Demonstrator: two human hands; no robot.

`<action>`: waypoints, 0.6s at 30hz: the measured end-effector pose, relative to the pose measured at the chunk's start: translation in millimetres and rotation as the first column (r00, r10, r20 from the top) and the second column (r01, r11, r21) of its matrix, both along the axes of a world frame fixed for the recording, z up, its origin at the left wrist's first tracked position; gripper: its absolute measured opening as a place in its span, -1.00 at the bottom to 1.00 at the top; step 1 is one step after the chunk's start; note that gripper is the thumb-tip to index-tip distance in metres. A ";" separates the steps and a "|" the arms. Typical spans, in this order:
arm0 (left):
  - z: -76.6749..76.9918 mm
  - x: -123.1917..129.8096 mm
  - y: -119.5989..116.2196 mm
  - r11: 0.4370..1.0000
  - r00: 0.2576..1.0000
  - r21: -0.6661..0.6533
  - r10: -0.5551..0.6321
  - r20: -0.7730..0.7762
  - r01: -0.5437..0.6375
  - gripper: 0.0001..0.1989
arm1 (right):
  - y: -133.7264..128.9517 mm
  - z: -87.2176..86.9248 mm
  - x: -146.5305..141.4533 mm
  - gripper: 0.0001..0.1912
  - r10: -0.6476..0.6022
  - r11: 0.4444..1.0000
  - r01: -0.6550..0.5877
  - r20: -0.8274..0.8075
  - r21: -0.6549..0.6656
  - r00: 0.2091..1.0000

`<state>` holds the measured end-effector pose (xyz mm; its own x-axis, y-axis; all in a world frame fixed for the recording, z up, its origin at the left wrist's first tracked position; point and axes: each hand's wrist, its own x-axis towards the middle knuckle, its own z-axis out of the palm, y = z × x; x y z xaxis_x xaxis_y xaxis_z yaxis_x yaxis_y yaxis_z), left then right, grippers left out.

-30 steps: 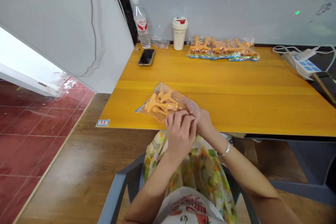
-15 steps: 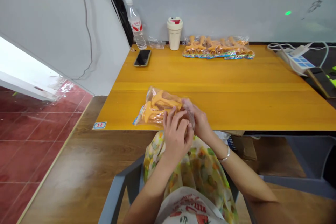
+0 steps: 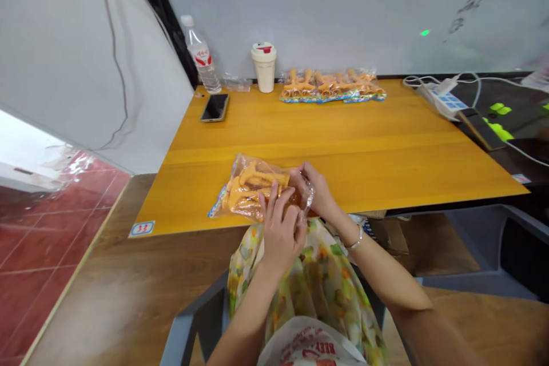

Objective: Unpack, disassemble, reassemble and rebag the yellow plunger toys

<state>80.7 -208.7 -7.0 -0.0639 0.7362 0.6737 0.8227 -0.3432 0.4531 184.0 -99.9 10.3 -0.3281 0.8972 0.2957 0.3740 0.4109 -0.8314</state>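
A clear plastic bag (image 3: 253, 186) with orange plastic pieces inside lies at the front edge of the wooden table (image 3: 364, 154). Its printed blue end points left, and its right end is crumpled between my hands. My left hand (image 3: 281, 220) grips the bag's near right side, with some fingers stretched over the plastic. On the far side of that end, my right hand (image 3: 317, 189) is closed on the clear plastic. Parts of the fingers of both hands are hidden by the bag and by each other.
Several similar bags of orange pieces (image 3: 330, 86) lie along the wall. A lidded cup (image 3: 265, 68), a water bottle (image 3: 203, 60) and a phone (image 3: 215, 107) stand or lie at the back left. A power strip (image 3: 446, 97) with cables sits at the right.
The whole view has shifted and tilted a little. At the bag's right end the plastic now stands up more between my hands; both hands stay on it.
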 end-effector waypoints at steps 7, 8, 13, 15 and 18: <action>-0.1 11.7 30.2 0.986 0.993 0.157 -0.073 0.090 0.058 -0.61 | -15.2 72.8 -8.2 -0.78 0.001 0.861 -0.064 0.125 0.504 0.992; -0.6 12.4 33.9 0.987 0.988 0.149 -0.080 0.128 0.061 -0.61 | -14.0 78.6 -10.7 -0.76 0.000 0.823 -0.150 0.264 0.548 0.964; -11.4 12.7 39.7 0.998 0.952 -0.035 -0.036 0.305 0.049 -0.67 | 0.3 68.9 -29.0 -0.76 -0.003 0.782 -0.408 0.658 0.470 0.753; -14.2 9.6 32.8 0.993 0.955 -0.109 -0.005 0.298 0.039 -0.71 | 2.4 56.9 -31.0 -0.79 0.032 0.777 -0.433 0.658 0.457 0.752; -7.3 -4.5 10.5 0.964 0.976 -0.233 -0.084 0.202 0.131 -0.72 | -4.1 45.9 -17.0 -0.78 0.137 0.746 -0.487 0.611 0.454 0.780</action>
<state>76.2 -198.2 -14.3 -0.0841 0.8856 0.4569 0.6785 -0.2849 0.6771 167.0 -104.1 56.2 -0.8092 0.4312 0.3992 0.4182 0.8998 -0.1242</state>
